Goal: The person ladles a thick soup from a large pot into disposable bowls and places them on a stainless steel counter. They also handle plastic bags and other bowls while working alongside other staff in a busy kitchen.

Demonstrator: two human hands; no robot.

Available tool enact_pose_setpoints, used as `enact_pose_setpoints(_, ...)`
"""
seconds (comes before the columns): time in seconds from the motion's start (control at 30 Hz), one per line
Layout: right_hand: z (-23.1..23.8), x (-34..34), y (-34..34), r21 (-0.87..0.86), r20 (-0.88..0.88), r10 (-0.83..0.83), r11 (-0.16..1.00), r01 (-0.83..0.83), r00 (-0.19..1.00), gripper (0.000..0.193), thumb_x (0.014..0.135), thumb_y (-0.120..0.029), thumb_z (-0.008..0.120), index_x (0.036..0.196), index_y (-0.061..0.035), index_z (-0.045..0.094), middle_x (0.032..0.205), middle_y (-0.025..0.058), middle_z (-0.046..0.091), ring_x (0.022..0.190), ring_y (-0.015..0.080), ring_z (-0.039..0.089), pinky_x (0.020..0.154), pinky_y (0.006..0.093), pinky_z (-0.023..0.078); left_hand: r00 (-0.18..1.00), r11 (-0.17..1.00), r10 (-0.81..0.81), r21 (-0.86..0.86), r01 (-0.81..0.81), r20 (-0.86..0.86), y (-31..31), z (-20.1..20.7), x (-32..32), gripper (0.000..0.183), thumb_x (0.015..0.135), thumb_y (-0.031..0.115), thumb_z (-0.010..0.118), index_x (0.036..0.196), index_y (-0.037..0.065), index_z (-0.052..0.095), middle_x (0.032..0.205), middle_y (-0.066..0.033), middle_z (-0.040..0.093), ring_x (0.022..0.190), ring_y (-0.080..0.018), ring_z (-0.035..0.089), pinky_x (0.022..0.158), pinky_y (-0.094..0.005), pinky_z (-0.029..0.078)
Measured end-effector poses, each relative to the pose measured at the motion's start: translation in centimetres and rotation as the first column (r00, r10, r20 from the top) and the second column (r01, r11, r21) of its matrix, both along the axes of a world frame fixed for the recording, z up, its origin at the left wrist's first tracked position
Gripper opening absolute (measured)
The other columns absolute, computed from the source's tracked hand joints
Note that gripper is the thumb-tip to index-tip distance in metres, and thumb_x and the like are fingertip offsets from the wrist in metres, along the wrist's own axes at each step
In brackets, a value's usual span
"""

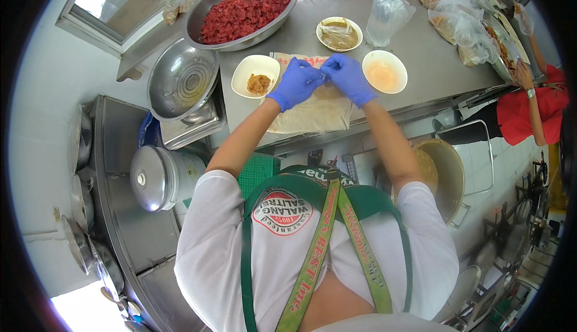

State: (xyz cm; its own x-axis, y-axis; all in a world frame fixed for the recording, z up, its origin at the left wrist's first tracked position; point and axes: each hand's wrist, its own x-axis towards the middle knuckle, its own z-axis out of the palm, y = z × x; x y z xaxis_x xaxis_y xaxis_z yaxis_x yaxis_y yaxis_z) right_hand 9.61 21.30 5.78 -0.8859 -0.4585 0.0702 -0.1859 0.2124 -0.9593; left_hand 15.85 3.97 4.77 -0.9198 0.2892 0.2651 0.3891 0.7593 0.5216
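Observation:
My left hand (297,84) and my right hand (348,78), both in blue gloves, meet above an off-white cloth (312,115) with red print. Their fingertips are pinched together, and a tiny pale bit shows between them, too small to name. Left of them is a white squarish bowl (241,70) with a lump of brown paste (258,84) in it. To the right sits a white bowl (401,70) with pale orange liquid. Just beyond the hands, another bowl (321,40) holds greenish-brown contents and a piece of clear plastic.
A big steel basin (193,24) of red chopped meat (246,13) stands far left, beside a steel bowl (159,82). Clear plastic bags (387,13) stand behind the right bowl; filled bags (457,22) lie far right. A person in red (532,112) works at the right.

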Motion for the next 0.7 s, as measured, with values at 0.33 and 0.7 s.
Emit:
enact_pose_setpoints(0.33, -0.7, -2.2, 2.3, 0.344, 0.206, 0.236, 0.891, -0.296, 0.950, 0.020, 0.070, -0.013, 0.070, 0.087, -0.0017, 0.072, 0.079, 0.0093, 0.070, 0.071, 0.0146, 0.063, 0.071, 0.0288, 0.050, 0.992, 0.954, -0.052, -0.300, 0.016, -0.113, 3.3, -2.6, 0.1, 0.016, 0.082, 0.015, 0.060, 0.093, 0.012, 0.071, 0.089, -0.0060, 0.066, 0.084, -0.0216, 0.057, 0.097, -0.0389, 0.040)
enact_pose_setpoints(0.7, 0.7, -2.5, 3.9, -0.065, 0.301, 0.109, 0.993, -0.094, 0.947, 0.017, 0.080, -0.012, 0.068, 0.096, -0.0040, 0.069, 0.084, 0.0037, 0.067, 0.075, 0.0113, 0.060, 0.071, 0.0269, 0.048, 0.838, 0.446, -0.161, 0.796, -0.409, 0.521, 0.9, 4.3, -3.7, 0.018, 0.088, 0.012, 0.064, 0.096, -0.003, 0.069, 0.085, -0.0057, 0.067, 0.075, -0.0113, 0.060, 0.074, -0.0249, 0.049)
